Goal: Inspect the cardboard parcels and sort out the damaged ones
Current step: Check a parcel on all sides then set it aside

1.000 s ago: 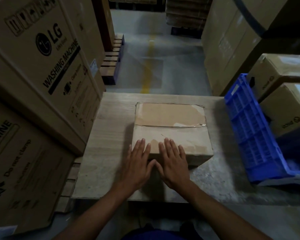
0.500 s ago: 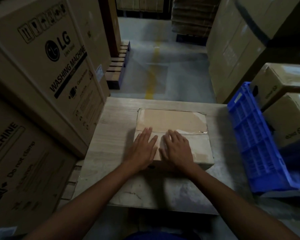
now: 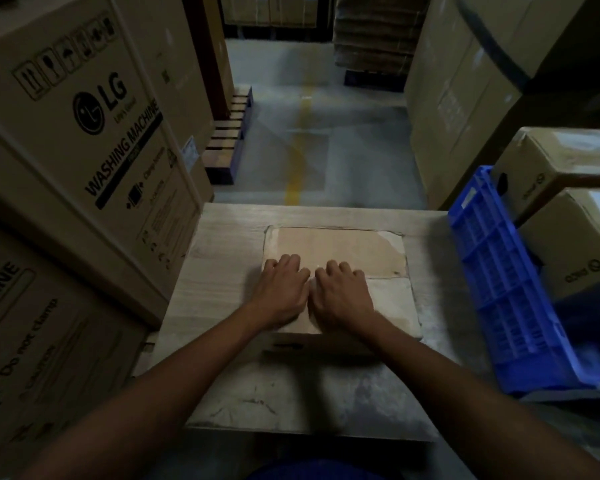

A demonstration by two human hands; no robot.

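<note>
parcel (image 3: 340,244) on table (image 3: 222,237), blue crate (image 3: 499,271) right, washing-machine cartons (image 3: 84,133) left

Bare forearms (image 3: 174,368), blue garment (image 3: 312,472) btm.

Warehouse: stacked washing-machine cartons (image 3: 84,133), wooden pallet (image 3: 227,140), yellow floor line (image 3: 297,161), blue crate (image 3: 506,282).

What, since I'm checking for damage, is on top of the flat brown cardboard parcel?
The left hand and right hand rest on the parcel, fingers curled at its seam; the cardboard beneath them is hidden.
</note>
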